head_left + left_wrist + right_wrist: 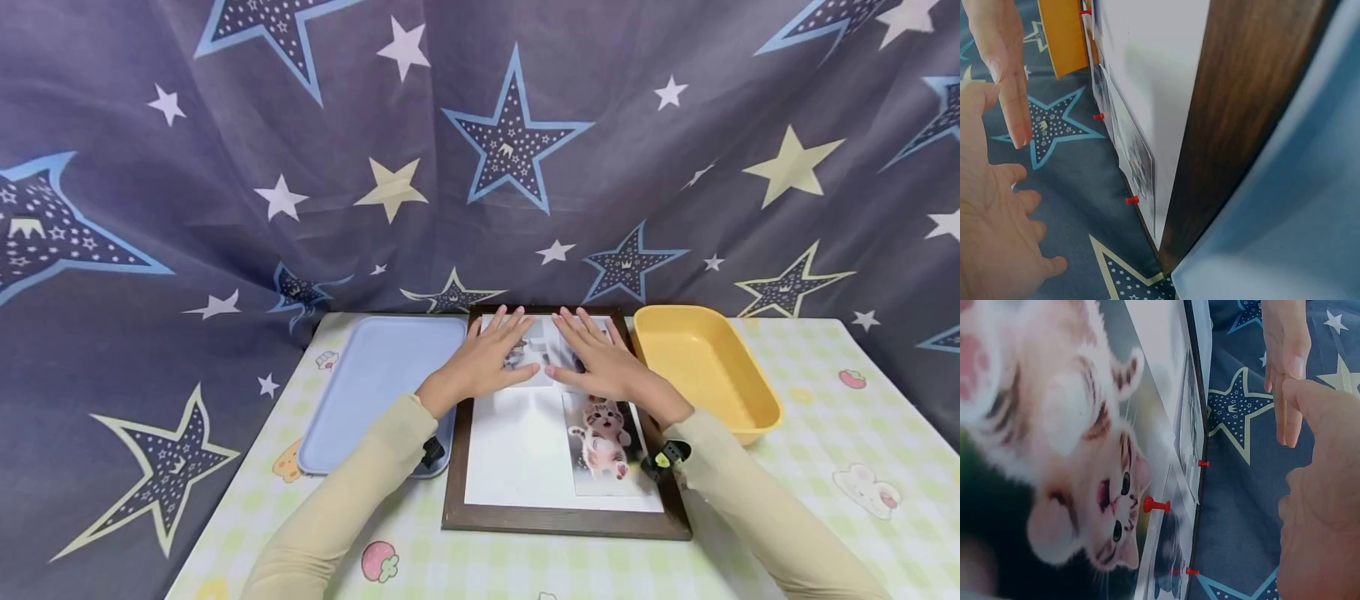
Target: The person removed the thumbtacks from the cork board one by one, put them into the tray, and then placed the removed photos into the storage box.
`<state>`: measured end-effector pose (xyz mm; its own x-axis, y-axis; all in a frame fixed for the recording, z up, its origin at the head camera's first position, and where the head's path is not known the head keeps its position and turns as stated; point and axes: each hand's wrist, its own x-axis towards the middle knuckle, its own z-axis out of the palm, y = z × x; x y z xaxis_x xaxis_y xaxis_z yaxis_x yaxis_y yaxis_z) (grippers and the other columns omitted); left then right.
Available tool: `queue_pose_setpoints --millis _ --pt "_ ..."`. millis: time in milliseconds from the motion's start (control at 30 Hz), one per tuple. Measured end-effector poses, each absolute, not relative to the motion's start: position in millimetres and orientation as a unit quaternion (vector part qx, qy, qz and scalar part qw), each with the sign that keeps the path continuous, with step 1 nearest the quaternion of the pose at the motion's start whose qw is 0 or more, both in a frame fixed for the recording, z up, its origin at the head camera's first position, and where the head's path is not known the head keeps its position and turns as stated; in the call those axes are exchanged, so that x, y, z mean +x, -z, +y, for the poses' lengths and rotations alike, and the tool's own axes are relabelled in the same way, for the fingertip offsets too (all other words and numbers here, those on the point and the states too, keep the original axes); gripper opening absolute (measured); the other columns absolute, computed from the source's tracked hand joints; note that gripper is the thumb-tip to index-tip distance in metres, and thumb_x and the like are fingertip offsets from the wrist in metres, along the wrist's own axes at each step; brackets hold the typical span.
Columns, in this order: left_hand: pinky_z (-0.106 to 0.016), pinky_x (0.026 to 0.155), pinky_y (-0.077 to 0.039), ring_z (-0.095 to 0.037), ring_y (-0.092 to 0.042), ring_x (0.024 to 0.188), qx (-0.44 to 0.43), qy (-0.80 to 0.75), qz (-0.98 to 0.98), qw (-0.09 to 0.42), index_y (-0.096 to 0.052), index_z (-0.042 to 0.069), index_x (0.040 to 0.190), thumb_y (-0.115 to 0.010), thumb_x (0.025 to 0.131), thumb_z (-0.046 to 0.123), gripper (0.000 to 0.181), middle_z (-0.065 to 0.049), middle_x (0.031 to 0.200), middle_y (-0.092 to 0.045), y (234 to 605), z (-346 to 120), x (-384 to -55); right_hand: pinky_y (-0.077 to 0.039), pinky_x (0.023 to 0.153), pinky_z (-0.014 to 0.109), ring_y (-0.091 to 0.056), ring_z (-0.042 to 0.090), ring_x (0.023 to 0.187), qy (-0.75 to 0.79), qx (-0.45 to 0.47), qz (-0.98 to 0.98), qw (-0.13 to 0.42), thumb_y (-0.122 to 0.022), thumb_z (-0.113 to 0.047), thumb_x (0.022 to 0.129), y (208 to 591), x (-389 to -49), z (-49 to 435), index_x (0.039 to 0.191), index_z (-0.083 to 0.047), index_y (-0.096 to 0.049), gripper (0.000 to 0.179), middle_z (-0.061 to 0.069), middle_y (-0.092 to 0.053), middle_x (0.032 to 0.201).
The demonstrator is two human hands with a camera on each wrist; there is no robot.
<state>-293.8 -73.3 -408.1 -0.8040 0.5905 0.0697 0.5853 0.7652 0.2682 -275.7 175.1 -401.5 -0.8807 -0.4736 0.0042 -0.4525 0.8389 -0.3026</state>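
Both hands are held over the upper part of a white board (513, 450) in a dark brown wooden frame (562, 520). My left hand (487, 358) has straight, spread fingers, and so does my right hand (603, 362); neither holds anything. The wrist views show a gap between the hands and the board. Below the right hand lies a kitten photo (600, 446), with a red push pin (1156, 505) at its top edge. A photo at the upper left (538, 367) and another at the upper right are partly covered by the hands. More red pins (1132, 200) stand along the far edge.
Left of the frame lies a light blue tray (375, 383), partly under the left forearm. A yellow bin (701, 358) stands to the right. The table has a checked cloth (810, 467), and a dark star-patterned curtain (480, 233) hangs behind it.
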Motion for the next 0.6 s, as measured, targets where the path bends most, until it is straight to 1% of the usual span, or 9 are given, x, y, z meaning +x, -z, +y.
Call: queue_pose_setpoints --millis 100,233,433,600 --pt "-0.061 0.128 -0.003 -0.026 0.001 0.16 0.312 -0.127 0.941 0.016 -0.011 0.026 0.165 -0.042 0.1 0.069 0.084 0.002 0.172 -0.002 409.5 -73.7 -293.5 0.013 0.125 0.061 0.007 0.029 0.16 0.142 -0.241 0.959 0.04 -0.042 -0.068 0.1 403.9 -275.0 175.1 0.165 -0.022 -0.001 0.09 0.003 0.003 0.173" --pt "-0.06 0.128 -0.002 -0.024 0.003 0.16 0.306 -0.115 0.944 0.033 -0.009 0.028 0.165 -0.041 0.098 0.073 0.087 0.002 0.172 -0.003 411.2 -73.7 -294.3 0.012 0.126 0.061 0.007 0.029 0.16 0.135 -0.235 0.961 0.05 -0.041 -0.069 0.099 403.8 -274.9 176.1 0.165 -0.021 -0.005 0.089 0.003 0.001 0.173" --pt "-0.06 0.128 -0.002 -0.027 0.001 0.161 0.303 -0.106 0.946 0.043 -0.005 0.032 0.165 -0.041 0.097 0.075 0.088 0.001 0.173 -0.006 414.3 -73.6 -295.9 -0.001 0.126 0.066 0.003 0.032 0.16 0.134 -0.23 0.962 0.055 -0.042 -0.07 0.099 406.2 -274.3 177.4 0.165 -0.024 -0.01 0.087 0.005 -0.005 0.173" --pt "-0.062 0.128 -0.004 -0.028 -0.002 0.161 0.308 -0.1 0.945 0.043 -0.005 0.033 0.164 -0.04 0.097 0.074 0.087 0.0 0.173 -0.007 417.1 -73.2 -295.6 -0.004 0.125 0.068 -0.001 0.034 0.16 0.14 -0.238 0.96 0.053 -0.043 -0.069 0.099 411.5 -273.0 176.6 0.165 -0.023 -0.015 0.086 0.008 -0.01 0.172"
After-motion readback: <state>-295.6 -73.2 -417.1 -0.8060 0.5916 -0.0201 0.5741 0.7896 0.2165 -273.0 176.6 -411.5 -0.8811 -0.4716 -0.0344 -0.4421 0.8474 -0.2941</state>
